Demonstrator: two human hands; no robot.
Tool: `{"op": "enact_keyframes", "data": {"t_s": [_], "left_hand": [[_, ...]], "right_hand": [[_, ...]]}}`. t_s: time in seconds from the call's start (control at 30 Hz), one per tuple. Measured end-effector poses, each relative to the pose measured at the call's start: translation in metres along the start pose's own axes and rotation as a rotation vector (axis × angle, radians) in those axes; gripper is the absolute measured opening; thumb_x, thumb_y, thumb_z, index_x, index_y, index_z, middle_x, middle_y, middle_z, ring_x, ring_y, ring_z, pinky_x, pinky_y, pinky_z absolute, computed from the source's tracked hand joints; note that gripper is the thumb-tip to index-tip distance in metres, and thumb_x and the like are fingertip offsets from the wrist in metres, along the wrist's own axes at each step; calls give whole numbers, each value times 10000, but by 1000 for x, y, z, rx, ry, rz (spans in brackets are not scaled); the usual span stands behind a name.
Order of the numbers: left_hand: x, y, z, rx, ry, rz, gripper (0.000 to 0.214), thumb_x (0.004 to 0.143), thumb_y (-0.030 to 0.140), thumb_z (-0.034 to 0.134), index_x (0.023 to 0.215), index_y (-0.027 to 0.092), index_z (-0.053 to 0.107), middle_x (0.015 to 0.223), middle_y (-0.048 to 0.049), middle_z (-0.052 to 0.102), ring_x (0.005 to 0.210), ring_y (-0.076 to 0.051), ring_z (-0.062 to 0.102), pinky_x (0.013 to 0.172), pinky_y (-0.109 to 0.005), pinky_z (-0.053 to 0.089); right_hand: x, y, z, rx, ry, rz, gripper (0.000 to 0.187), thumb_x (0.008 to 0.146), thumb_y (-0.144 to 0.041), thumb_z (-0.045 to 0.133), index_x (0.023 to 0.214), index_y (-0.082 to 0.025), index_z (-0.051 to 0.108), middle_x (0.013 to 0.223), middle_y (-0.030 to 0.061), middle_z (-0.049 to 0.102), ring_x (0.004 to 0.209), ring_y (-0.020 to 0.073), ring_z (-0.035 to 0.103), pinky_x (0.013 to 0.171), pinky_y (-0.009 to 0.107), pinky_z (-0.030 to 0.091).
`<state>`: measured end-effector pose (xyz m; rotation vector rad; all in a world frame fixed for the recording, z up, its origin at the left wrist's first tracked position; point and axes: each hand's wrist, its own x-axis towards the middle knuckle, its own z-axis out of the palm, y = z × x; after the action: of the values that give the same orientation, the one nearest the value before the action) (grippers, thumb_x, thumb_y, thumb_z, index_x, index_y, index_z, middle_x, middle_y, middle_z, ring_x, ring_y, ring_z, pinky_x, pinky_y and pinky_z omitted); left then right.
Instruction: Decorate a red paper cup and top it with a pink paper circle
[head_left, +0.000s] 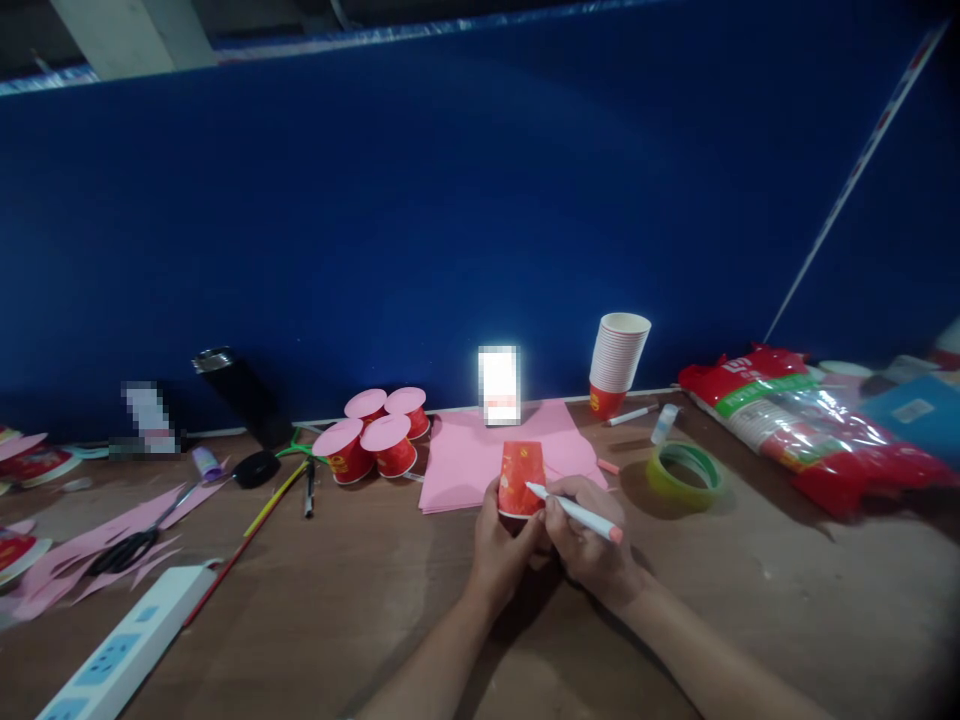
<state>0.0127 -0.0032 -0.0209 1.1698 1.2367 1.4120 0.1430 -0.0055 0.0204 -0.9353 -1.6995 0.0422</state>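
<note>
My left hand point(504, 545) is closed around a red paper cup point(520, 470), which is held upside down with its white rim toward me. In my right hand point(592, 545) is a white marker point(581, 514) with a pink end, its tip at the cup's side. Whether the tip touches the cup, I cannot tell. Behind the cup lies a stack of pink paper point(457, 460). To the left stand several red cups point(393, 458) topped with pink paper discs.
A tall stack of paper cups point(619, 360) stands at the back, right of a bright phone screen point(501, 385). Tape point(656, 490) and a red bag of cups point(795, 420) lie right. Scissors point(127, 550), paper scraps and a power strip point(127, 640) lie left.
</note>
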Motion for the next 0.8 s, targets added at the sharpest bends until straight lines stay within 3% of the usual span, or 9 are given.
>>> {"op": "enact_keyframes", "data": {"t_s": [0.27,0.43,0.63,0.8], "left_hand": [[2,-1,-2,24,-28,45,621,709,365,746,1247,165,508,1183,-117,656,1070,-246,625,934,-357,477],[1,2,-1,-25,-53,50,593,716,380,743,1217,160,515,1163,-132,663,1044,-253,635,915,-378,489],[3,3,-2,-59,-20,19,600,722,394,740,1219,160,498,1171,-137,660,1044,-249,636,934,-399,474],[5,6,-5,6,10,16,586,704,399,749,1184,142,533,1159,-132,665,1051,-258,632,929,-375,474]], "right_hand": [[0,-1,1,-28,15,15,102,868,-169,522,783,-180,577,689,36,619,642,168,604,602,294,487],[4,-2,0,25,112,157,115,900,-206,503,810,-189,573,683,10,600,590,141,578,558,260,486],[4,3,1,69,88,184,127,935,-227,495,995,-193,603,864,53,666,810,181,649,742,300,538],[3,4,4,95,48,227,156,937,-246,507,1048,-185,597,941,77,679,811,186,662,734,305,551]]}}
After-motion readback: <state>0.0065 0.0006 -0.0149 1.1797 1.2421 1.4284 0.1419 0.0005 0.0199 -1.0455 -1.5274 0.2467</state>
